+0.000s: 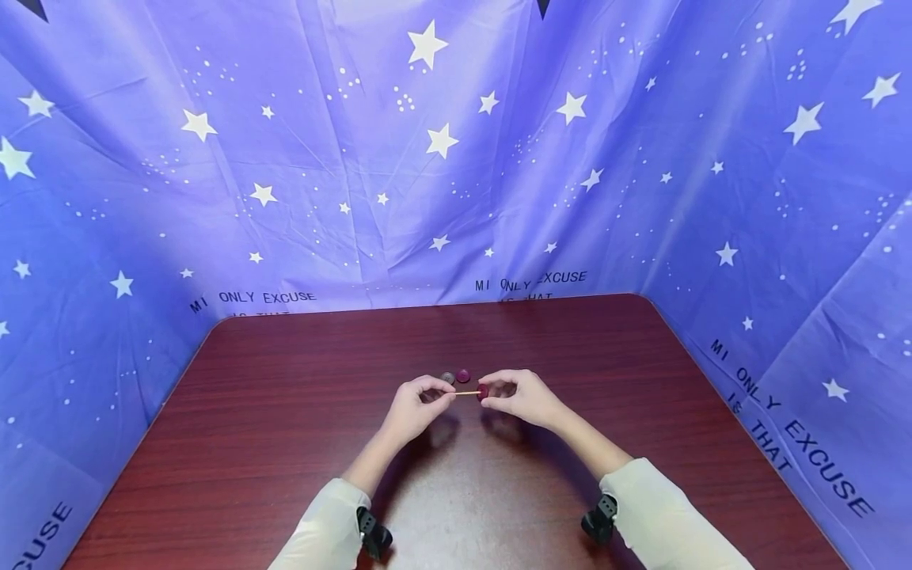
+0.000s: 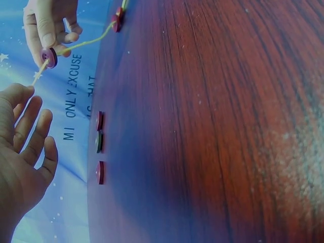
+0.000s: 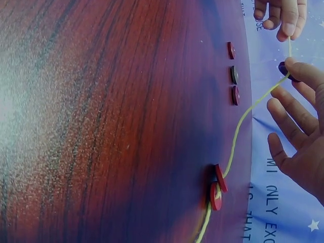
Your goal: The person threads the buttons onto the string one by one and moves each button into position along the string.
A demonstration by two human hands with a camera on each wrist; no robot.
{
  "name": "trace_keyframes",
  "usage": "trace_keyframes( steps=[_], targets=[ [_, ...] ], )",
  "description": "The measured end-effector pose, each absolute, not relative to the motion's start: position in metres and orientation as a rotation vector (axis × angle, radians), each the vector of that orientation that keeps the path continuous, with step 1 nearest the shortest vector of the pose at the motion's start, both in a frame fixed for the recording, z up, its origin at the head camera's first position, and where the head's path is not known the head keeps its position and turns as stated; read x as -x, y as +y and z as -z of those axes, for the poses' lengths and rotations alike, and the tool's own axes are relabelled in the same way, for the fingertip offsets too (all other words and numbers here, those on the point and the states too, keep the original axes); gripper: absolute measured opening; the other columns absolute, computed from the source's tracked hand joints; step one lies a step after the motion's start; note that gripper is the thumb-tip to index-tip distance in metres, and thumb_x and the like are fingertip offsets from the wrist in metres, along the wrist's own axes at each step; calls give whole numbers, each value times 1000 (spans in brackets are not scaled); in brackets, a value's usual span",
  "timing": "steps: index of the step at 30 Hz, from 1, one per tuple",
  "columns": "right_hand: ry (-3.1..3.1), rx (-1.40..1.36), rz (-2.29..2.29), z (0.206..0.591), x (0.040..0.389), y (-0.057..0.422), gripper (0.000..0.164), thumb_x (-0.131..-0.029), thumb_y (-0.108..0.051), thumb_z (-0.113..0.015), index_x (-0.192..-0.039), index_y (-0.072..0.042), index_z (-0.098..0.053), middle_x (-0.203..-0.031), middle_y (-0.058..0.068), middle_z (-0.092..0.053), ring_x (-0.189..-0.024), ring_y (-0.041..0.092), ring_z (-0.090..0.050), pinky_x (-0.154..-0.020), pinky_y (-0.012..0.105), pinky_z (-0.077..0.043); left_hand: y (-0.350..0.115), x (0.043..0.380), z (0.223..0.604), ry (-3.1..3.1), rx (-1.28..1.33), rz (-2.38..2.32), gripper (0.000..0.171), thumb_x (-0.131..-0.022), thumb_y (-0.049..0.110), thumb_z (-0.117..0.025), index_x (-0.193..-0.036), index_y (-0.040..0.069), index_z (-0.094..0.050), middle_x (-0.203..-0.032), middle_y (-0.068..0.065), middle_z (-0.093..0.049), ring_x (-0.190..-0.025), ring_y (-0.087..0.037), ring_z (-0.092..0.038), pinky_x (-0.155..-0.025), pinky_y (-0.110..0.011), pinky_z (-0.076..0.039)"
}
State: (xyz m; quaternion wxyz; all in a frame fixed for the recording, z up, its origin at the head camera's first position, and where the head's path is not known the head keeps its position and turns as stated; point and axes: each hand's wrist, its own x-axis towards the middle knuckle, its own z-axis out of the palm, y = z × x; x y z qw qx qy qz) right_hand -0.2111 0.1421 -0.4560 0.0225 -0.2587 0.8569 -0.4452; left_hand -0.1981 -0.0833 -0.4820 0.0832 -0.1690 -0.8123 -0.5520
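Between thumb and fingertip, my right hand (image 1: 526,397) pinches a dark red button (image 2: 49,57) by its edge, held up off the table. A yellow cord (image 3: 238,131) runs through this button. My left hand (image 1: 415,410) pinches the cord's stretch (image 1: 466,393) on the other side, which looks straight between both hands. Further along the cord, two red buttons (image 3: 216,196) are strung and touch the tabletop. Three loose buttons lie in a row: a dark red one (image 3: 231,50), a dark green one (image 3: 234,75) and another red one (image 3: 235,95).
A reddish-brown wood-grain table (image 1: 285,443) lies under both hands. Blue-purple star-printed cloth (image 1: 356,158) hangs behind it and along both sides. Black wrist cameras (image 1: 374,534) are strapped over the light sleeves (image 1: 670,514).
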Motion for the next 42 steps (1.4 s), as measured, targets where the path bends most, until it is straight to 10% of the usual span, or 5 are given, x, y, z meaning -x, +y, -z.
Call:
trace_keyframes(
  steps=[42],
  targets=[
    [2658, 713, 1351, 456, 213, 166, 32, -80, -15, -73, -109, -2, -66, -84, 7, -68, -74, 8, -58, -63, 20, -47, -93, 200, 485, -2454, 472, 1670, 5, -80, 9, -71, -85, 10, -71, -74, -5, -67, -60, -2, -53, -57, -19, -47]
  ],
)
